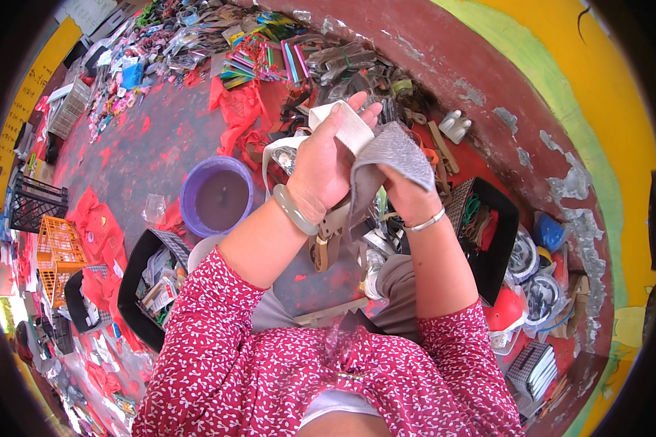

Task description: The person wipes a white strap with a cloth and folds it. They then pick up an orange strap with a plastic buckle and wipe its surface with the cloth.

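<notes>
We hold one white strap [350,127] tight in our left hand [320,167], up above our lap. Our right hand [408,193] pinches one grey cloth [393,149] beside it. One purple bowl [197,178] holds dark water. Two black trays [135,280] hold small packets and bits.

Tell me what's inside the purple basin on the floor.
The purple basin holds dark, murky liquid; whatever lies beneath its surface can't be seen. The left hand and right hand hold strapping above.
</notes>
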A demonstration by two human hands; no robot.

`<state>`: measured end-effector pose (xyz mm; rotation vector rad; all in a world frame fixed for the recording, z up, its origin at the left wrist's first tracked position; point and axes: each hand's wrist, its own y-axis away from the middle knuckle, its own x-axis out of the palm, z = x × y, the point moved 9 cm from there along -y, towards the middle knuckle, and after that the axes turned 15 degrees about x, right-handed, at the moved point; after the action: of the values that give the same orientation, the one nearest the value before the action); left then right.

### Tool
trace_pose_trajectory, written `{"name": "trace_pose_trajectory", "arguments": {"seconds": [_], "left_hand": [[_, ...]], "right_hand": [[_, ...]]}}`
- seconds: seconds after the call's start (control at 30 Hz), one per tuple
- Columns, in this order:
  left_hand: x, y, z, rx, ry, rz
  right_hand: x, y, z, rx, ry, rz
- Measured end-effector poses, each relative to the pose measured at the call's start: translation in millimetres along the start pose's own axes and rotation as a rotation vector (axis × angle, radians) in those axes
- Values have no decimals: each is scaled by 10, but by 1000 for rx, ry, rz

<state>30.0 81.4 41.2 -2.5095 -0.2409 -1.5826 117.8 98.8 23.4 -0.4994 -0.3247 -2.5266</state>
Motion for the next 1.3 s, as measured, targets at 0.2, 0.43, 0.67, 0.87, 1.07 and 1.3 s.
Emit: {"name": "trace_pose_trajectory", "arguments": {"seconds": [0.2,0.43,0.67,0.87,1.07,1.3], "left_hand": [[9,67,91,-29,-21,22],[70,-1,7,-44,64,59],[90,-40,-186,-34,45,85],[31,26,4,21,-454,224],[-76,-3,10,25,-435,180],[-217,-257,-252,181,-481,50]], "right_hand": [[233,25,161,-341,1192,-338],[-67,-110,-201,130,-375,-96],[45,-107,-140,217,-507,77],[120,-44,-16,4,-13,14],[188,-25,-80,216,-55,69],[299,51,-271,322,61,184]]}}
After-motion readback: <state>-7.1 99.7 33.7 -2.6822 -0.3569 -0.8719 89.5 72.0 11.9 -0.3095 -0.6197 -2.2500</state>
